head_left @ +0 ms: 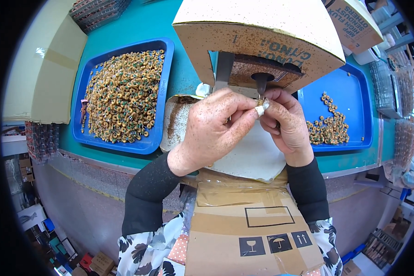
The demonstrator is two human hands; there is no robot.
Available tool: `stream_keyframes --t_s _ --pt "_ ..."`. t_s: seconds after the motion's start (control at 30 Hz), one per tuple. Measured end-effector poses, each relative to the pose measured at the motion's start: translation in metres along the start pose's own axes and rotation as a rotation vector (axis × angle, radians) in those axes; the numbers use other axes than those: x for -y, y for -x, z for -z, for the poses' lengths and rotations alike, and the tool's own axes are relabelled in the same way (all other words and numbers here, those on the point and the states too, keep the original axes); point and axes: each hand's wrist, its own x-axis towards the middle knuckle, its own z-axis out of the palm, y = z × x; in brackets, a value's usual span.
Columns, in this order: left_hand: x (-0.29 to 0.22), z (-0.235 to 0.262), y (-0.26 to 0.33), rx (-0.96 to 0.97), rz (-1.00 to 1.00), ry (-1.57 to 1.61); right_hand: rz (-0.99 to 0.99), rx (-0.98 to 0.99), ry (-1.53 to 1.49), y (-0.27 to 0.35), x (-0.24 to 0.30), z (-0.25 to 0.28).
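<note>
In the head view, a small coil [261, 102] is held at the tip of a dark grey rod [261, 85], which points down beneath a cardboard cover [257, 34]. The coil is copper-gold and seems ringed by wire turns; its finer detail is hidden by the fingers and too small to be made out. It is seen between the two hands, right where their fingertips come together. By the left hand [216, 124] it is approached from the left, thumb and index finger pinched together just beside it, with a white wrap [261, 110] seen at the fingertips. By the right hand [287, 120] it is met from the other side, with the fingers curled and the thumb pressed in close; whether it is gripped by both hands equally cannot be told. Well to the left, many similar coils [124, 99] are heaped in a blue tray [168, 87]. To the right, a smaller group [330, 129] is spread in another blue tray [329, 89].
</note>
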Motion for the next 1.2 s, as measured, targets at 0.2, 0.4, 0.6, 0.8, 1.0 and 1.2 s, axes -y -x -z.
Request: stream_keyframes --t_s 0.2,0.4,0.6,0.8,1.0,1.2 --pt "0.0009 0.0006 0.0018 -0.017 0.019 -0.009 -0.006 -0.017 0.02 -0.0005 -0.0016 -0.0025" --pt "0.0026 0.0007 -0.0003 -0.018 -0.008 -0.004 0.019 -0.022 0.008 -0.0007 -0.003 -0.0026" --pt "0.0038 0.0002 -0.0006 -0.03 0.024 0.023 0.037 -0.064 -0.002 0.0004 -0.0059 -0.0062" --pt "0.0032 -0.0002 -0.004 -0.042 0.011 0.007 0.045 -0.051 -0.011 -0.0009 -0.0056 -0.0061" --pt "0.0029 -0.0017 -0.0048 -0.058 0.023 0.007 0.053 -0.071 -0.01 -0.0021 -0.0056 -0.0069" --pt "0.0013 -0.0023 0.0013 -0.051 0.047 0.01 0.034 -0.013 0.001 -0.0005 -0.0046 -0.0026"
